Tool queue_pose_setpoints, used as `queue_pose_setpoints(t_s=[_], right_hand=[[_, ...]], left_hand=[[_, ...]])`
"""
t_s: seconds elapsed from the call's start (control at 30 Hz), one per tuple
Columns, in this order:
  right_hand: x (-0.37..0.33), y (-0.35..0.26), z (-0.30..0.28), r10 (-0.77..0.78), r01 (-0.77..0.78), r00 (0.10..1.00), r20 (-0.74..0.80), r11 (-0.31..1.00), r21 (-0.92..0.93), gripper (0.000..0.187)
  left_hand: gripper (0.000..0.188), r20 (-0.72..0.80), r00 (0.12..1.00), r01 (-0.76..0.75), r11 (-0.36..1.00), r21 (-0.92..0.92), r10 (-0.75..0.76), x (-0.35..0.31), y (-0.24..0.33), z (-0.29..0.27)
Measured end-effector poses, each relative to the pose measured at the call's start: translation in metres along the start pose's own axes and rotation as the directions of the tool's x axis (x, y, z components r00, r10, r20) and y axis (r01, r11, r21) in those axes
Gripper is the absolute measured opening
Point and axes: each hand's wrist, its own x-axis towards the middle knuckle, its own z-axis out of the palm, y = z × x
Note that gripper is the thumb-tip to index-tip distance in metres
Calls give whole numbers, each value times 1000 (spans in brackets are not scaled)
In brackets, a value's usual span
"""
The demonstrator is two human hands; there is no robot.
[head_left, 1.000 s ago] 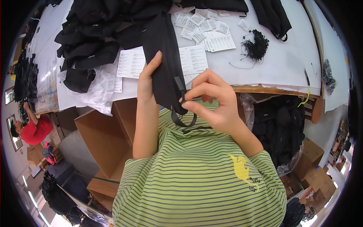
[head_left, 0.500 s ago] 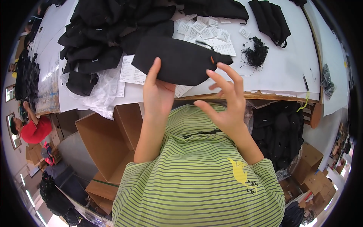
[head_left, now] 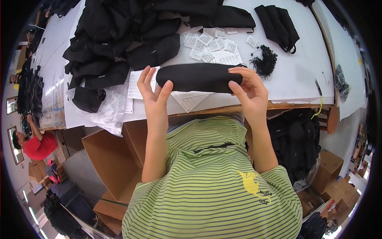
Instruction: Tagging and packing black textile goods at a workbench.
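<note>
Over one white table (head_left: 296,79), two hands (head_left: 156,101) (head_left: 256,93), apart, hold one black pouch (head_left: 199,77) by its ends, near one cord bundle (head_left: 264,63).

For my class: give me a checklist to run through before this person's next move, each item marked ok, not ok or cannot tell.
1. Right hand grips the black pouch: ok, thumb and fingers pinch its right end.
2. Left hand grips it: cannot tell; the thumb lies on its left end, but the fingers' hold is unclear.
3. Pouch's far side checked: cannot tell, hidden.
4. White labels neatly stacked: not ok, scattered and overlapping.
5. Black cord bundle untangled: not ok, a loose clump.
</note>
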Motion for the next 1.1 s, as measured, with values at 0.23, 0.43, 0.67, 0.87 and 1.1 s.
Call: queue_pose_setpoints(t_s=[0.23, 0.43, 0.67, 0.87, 1.1], right_hand=[[13, -1, -24, 219, -220, 974, 62, 975, 25, 25], [29, 2, -56, 282, -278, 957, 73, 959, -60, 26], [110, 21, -183, 34, 160, 872, -488, 923, 351, 26], [188, 42, -269, 38, 370, 614, -789, 869, 329, 28], [196, 103, -293, 394, -238, 658, -642, 918, 319, 36]], left_hand=[[18, 135, 991, 0, 997, 77, -11, 12, 2, -3], [24, 171, 980, 93, 994, 64, -103, 11, -5, 14], [54, 404, 910, -409, 335, 849, 89, 7, -32, -20], [70, 408, 910, -411, 276, 869, 73, 5, -57, -14], [70, 286, 938, -334, 294, 896, 195, 21, -70, -8]])
